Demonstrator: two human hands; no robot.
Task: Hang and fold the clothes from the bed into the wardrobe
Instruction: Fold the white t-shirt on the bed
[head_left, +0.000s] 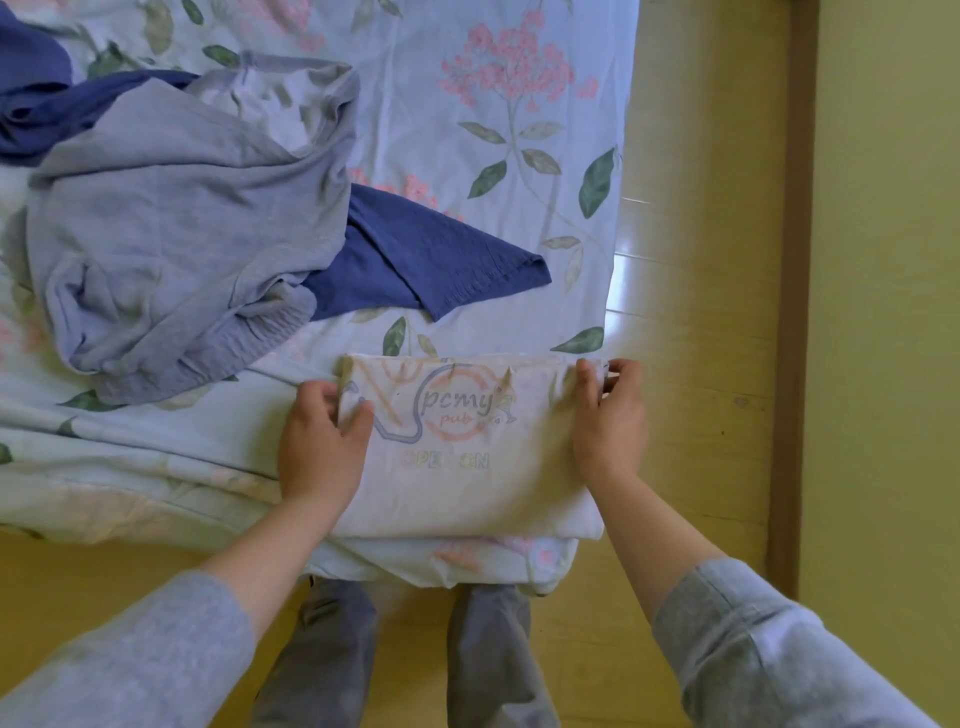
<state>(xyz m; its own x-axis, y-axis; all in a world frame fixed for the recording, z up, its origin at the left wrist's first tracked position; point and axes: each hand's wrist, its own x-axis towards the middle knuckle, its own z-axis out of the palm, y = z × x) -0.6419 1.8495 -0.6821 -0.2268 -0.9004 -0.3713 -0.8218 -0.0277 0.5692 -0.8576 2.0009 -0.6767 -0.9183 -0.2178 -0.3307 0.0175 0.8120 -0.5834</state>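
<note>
I am folding the white shirt (467, 488), my left hand (319, 441) and right hand (610, 421) pinching its far corners, and next I should pull them toward me.

A: Bedding, entry?
B: Pale blue sheet (467, 62), printed with pink flower clusters and green leaves; creased toward lower left.
A: Past the sheet's right edge?
B: Yellow wooden floor (691, 260), plank seams visible, bright glare patch just beside the sheet. Brown wooden strip (790, 312) running top to bottom at right. Yellow-green surface (893, 260) beyond it; kind not determinable.
</note>
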